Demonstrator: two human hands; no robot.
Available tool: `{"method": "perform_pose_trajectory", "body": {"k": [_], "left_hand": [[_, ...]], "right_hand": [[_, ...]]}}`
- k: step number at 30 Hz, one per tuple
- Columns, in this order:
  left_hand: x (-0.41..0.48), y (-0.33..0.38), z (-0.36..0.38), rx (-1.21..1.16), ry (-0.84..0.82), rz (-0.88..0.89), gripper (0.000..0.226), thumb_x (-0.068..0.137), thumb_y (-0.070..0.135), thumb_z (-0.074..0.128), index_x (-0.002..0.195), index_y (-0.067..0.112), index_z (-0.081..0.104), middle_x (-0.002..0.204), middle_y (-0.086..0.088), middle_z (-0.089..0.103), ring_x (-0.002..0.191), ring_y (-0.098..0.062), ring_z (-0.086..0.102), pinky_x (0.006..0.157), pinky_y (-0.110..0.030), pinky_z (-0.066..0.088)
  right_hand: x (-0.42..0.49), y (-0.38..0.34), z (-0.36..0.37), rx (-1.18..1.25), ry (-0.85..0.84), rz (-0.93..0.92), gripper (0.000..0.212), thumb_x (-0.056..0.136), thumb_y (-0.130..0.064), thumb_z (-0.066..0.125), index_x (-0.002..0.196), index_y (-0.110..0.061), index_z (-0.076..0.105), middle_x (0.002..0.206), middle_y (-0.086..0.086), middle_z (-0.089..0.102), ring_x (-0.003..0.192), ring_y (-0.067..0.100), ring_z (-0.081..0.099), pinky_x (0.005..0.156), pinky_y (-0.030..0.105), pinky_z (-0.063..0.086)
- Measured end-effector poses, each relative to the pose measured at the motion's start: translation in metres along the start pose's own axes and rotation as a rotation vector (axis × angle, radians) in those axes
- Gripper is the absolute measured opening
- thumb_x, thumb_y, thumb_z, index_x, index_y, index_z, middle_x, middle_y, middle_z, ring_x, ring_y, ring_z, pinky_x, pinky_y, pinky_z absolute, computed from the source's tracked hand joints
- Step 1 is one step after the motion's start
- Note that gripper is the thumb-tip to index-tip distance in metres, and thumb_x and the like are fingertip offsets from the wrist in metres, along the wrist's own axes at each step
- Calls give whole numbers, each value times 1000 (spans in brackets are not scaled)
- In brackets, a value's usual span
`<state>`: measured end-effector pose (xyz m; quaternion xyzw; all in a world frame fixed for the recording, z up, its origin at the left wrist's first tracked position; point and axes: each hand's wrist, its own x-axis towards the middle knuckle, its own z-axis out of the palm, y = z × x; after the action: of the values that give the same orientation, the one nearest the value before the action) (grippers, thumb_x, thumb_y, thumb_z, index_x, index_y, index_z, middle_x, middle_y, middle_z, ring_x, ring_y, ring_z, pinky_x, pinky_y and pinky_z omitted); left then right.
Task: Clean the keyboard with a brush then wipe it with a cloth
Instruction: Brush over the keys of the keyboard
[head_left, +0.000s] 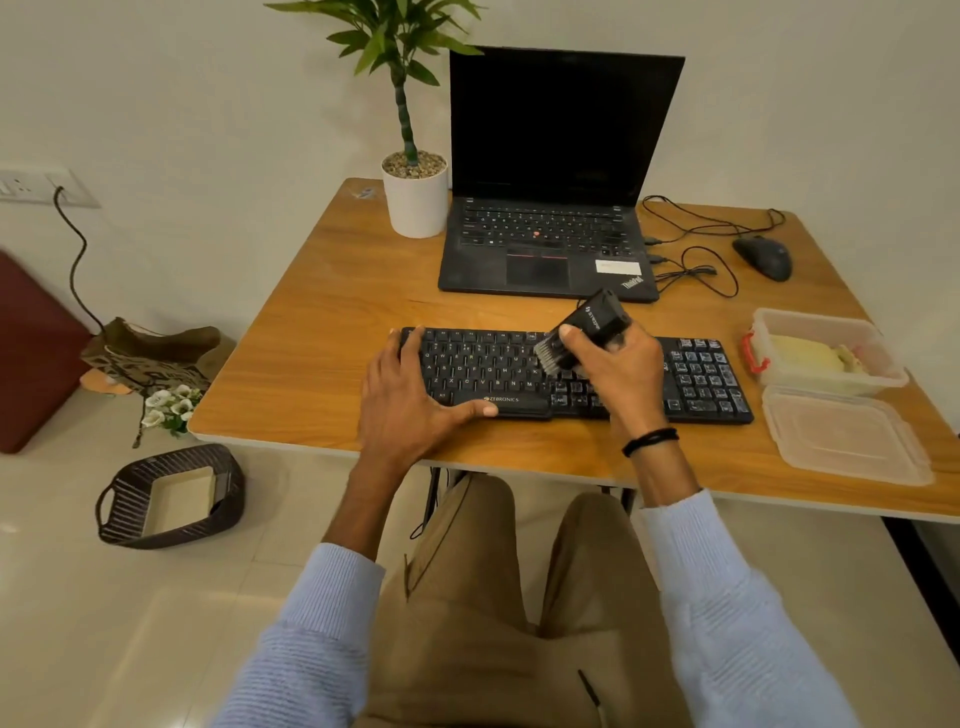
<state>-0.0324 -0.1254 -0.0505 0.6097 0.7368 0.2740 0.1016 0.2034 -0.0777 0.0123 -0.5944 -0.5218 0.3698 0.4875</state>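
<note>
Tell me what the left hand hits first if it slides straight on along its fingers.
The left hand rests on the keyboard; beyond it is bare table, then probably the white plant pot, though the laptop lies close to that line.

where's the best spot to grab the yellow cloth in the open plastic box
Probably pinch the yellow cloth at its bunched top, coming straight down from above: the box is open, its lid lies off beside it, and the walls block any sideways reach.
</note>
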Motion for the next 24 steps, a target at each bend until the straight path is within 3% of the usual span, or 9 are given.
{"method": "perform_pose_trajectory", "body": {"k": [5,9,13,15,17,21,24], "left_hand": [[0,-1,1,52,-7,-22,142,47,109,43,159,27,14,168,-7,19,151,-31,23,122,-53,26],[0,-3,3,59,-8,-22,142,46,109,44,158,27,16,167,-6,22,150,-30,27,120,-54,29],[0,-2,3,77,7,-14,141,46,110,41,158,26,19,166,-6,25,149,-29,29,121,-52,27],[-1,-2,2,79,14,-14,141,46,111,39,158,26,19,166,-6,26,149,-29,30,122,-52,26],[-1,-2,2,74,14,-14,142,46,111,38,157,25,19,166,-6,27,148,-29,30,122,-52,26],[0,-2,3,76,15,-13,142,44,111,37,157,26,19,166,-6,27,148,-29,31,122,-52,26],[-1,-2,2,71,26,-12,141,45,111,40,156,26,20,165,-6,27,148,-28,32,122,-52,26]], "right_hand": [[15,-3,2,-62,-203,-49,41,77,-30,80,113,-25,61,109,-5,70,101,8,66,86,40,59],[11,-10,18,-364,-433,-254,51,81,-30,77,127,-21,56,113,-10,61,105,7,58,85,18,49],[17,-11,22,-421,-189,-324,52,83,-31,76,130,-23,56,112,-7,66,100,7,59,77,7,42],[17,-11,21,-415,-289,-317,50,82,-31,77,127,-24,58,106,-13,62,93,0,55,75,4,44],[16,-12,18,-466,-436,-345,47,81,-33,77,124,-25,60,102,-19,58,90,-4,53,79,12,49],[31,-11,14,-460,-250,-303,51,83,-34,76,129,-20,57,108,-10,63,97,6,58,69,4,38],[29,-11,23,-479,-422,-331,52,82,-36,76,128,-21,58,113,-5,65,100,8,59,76,11,45]]}}
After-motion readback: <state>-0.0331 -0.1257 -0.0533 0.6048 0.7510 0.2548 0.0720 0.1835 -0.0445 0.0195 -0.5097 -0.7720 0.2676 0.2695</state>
